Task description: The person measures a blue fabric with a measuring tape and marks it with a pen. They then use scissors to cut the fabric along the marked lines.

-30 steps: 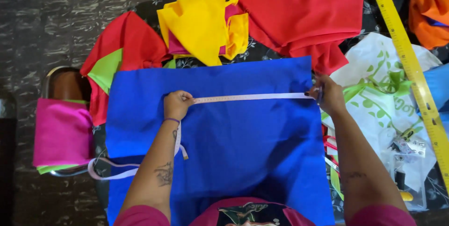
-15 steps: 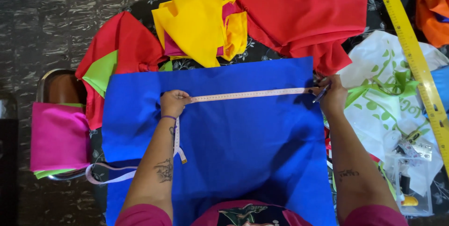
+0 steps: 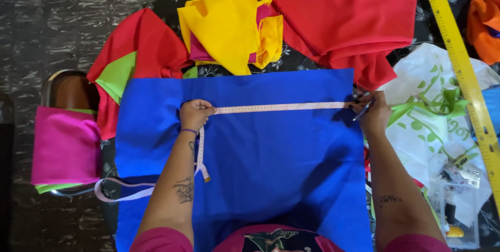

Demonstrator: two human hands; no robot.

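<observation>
A person is leaning over a work table covered in a dark floral-patterned cloth (image 3: 307, 62), with a dark, shiny tiled floor (image 3: 47, 17) showing beyond its left edge. A large blue fabric (image 3: 271, 168) is lying flat across the middle of the table, reaching down to the person's body.

The left hand (image 3: 195, 114) is closing into a fist on a pale measuring tape (image 3: 281, 107), pinching it against the blue fabric near the cloth's left part. The right hand (image 3: 372, 112) is pinning the tape's other end at the fabric's right edge while its fingers are also gripping a dark pen (image 3: 363, 111). The tape is running taut and straight between the two hands; its slack is trailing down beside the left forearm and looping off the table's left side.

Above the blue fabric, a yellow cloth (image 3: 229, 28) is lying over a bit of pink, between a red cloth (image 3: 143, 48) with a green piece (image 3: 117, 75) at the left and a bigger red fabric (image 3: 346, 17) at the right. A folded magenta cloth (image 3: 65, 145) is resting on a brown chair (image 3: 70, 90) at the left. To the right, a yellow ruler (image 3: 461, 69) is lying diagonally beside a white bag with green print (image 3: 432, 127), and an orange cloth (image 3: 484, 22) is sitting at the far corner.
</observation>
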